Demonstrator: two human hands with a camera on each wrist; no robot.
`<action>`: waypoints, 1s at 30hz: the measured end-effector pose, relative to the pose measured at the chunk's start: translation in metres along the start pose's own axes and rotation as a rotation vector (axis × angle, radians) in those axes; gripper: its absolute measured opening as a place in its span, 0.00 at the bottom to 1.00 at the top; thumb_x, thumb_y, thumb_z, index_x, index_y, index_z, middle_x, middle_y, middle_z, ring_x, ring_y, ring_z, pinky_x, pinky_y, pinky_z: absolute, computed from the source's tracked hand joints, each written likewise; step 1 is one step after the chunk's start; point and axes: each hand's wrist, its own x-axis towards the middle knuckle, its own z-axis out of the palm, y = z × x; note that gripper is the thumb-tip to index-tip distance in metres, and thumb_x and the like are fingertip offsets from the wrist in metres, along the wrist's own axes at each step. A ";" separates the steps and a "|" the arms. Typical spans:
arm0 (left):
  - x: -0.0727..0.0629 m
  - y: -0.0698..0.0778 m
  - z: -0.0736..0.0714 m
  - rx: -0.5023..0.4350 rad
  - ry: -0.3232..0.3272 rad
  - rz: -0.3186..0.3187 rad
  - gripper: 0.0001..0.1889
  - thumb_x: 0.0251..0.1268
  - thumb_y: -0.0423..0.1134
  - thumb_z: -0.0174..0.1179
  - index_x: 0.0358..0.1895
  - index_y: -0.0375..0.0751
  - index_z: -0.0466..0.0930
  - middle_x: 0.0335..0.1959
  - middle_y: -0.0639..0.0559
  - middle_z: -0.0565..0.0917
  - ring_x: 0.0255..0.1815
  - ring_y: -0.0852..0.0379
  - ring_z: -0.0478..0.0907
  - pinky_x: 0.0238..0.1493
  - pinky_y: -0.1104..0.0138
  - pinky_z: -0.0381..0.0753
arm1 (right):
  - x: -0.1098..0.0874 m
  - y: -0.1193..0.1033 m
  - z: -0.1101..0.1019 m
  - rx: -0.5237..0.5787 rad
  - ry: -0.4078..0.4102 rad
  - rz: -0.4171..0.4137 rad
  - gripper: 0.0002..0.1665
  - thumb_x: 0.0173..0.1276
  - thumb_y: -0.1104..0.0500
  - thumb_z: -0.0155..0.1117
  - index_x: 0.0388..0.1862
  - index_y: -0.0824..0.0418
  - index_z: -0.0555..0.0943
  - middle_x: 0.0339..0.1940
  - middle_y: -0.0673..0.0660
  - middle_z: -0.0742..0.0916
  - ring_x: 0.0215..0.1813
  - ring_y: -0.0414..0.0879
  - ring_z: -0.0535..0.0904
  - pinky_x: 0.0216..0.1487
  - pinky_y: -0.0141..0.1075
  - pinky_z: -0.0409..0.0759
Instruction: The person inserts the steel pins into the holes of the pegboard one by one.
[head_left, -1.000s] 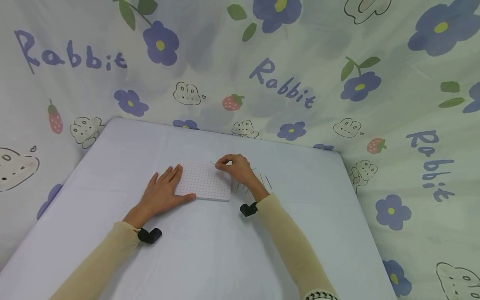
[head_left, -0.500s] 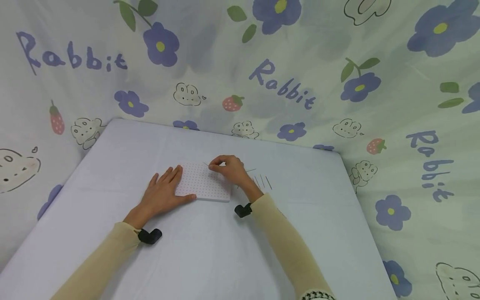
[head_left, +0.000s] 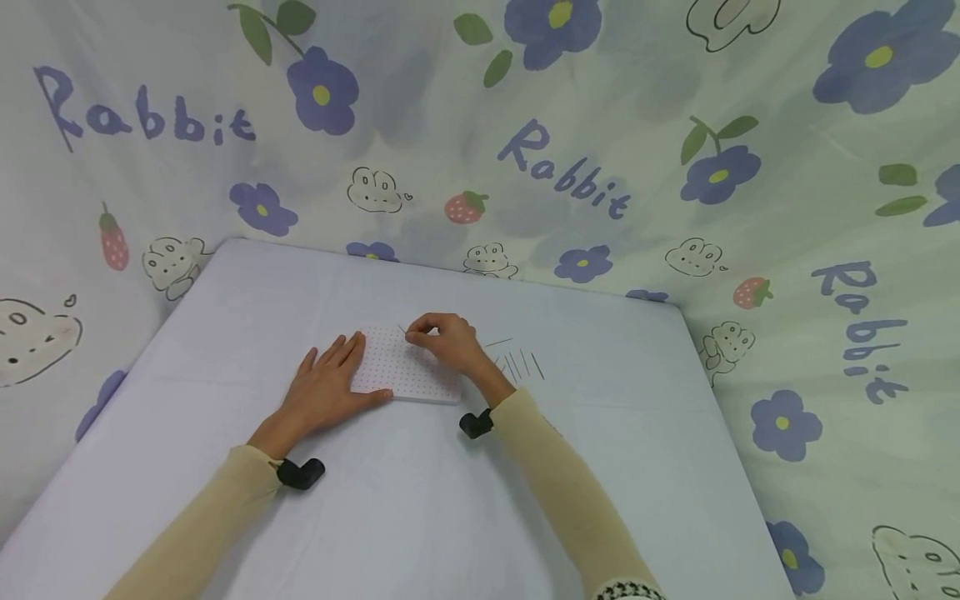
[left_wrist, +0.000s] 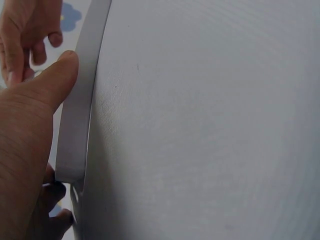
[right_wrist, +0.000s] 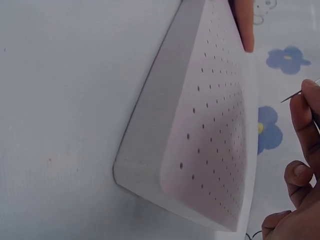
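Note:
A white board with a grid of small holes [head_left: 390, 367] lies on the white-covered table. My left hand [head_left: 322, 392] rests along its left side with straight fingers, the thumb [left_wrist: 60, 77] lying at the front edge. Over the board's far part, my right hand [head_left: 450, 342] pinches a thin needle [right_wrist: 291, 96] between thumb and index finger. In the right wrist view the needle's dark tip points out from the fingertips, apart from the holed face. The other right fingers [right_wrist: 299, 172] are curled loosely.
Several thin needles [head_left: 522, 365] lie in a loose row on the table [head_left: 645, 467], right of the board and partly hidden by the right wrist. One more needle [head_left: 498, 342] lies crosswise behind them. A patterned curtain [head_left: 420, 125] hangs behind the table.
My right hand has moved left and slightly nearer, carrying the needle from the board's far right corner to over its far middle. More of the needle row shows now. My left hand stays put.

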 end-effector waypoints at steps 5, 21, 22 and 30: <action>0.000 0.000 0.000 -0.005 -0.007 0.002 0.65 0.55 0.83 0.49 0.81 0.33 0.44 0.81 0.36 0.51 0.81 0.34 0.44 0.75 0.34 0.35 | 0.000 -0.002 0.004 -0.014 -0.007 -0.017 0.07 0.72 0.46 0.66 0.42 0.44 0.87 0.39 0.38 0.86 0.45 0.37 0.78 0.50 0.39 0.74; 0.001 -0.002 0.001 -0.004 0.000 0.007 0.65 0.55 0.83 0.49 0.81 0.34 0.43 0.81 0.37 0.51 0.82 0.35 0.44 0.75 0.34 0.36 | 0.002 -0.007 0.018 -0.185 0.003 -0.071 0.06 0.72 0.46 0.66 0.42 0.43 0.86 0.35 0.33 0.86 0.49 0.34 0.81 0.69 0.60 0.62; 0.000 -0.002 0.001 -0.004 0.000 0.008 0.64 0.55 0.83 0.49 0.81 0.34 0.43 0.81 0.37 0.51 0.82 0.35 0.44 0.75 0.34 0.36 | 0.002 -0.008 0.018 -0.192 0.003 -0.073 0.05 0.72 0.46 0.66 0.42 0.42 0.86 0.35 0.33 0.86 0.48 0.34 0.81 0.68 0.60 0.62; 0.000 -0.002 0.001 -0.002 0.012 0.008 0.64 0.55 0.82 0.52 0.81 0.34 0.46 0.81 0.38 0.52 0.82 0.36 0.45 0.75 0.35 0.37 | 0.001 -0.006 0.024 -0.220 0.002 -0.083 0.05 0.71 0.46 0.66 0.42 0.41 0.85 0.33 0.32 0.85 0.47 0.34 0.81 0.67 0.60 0.63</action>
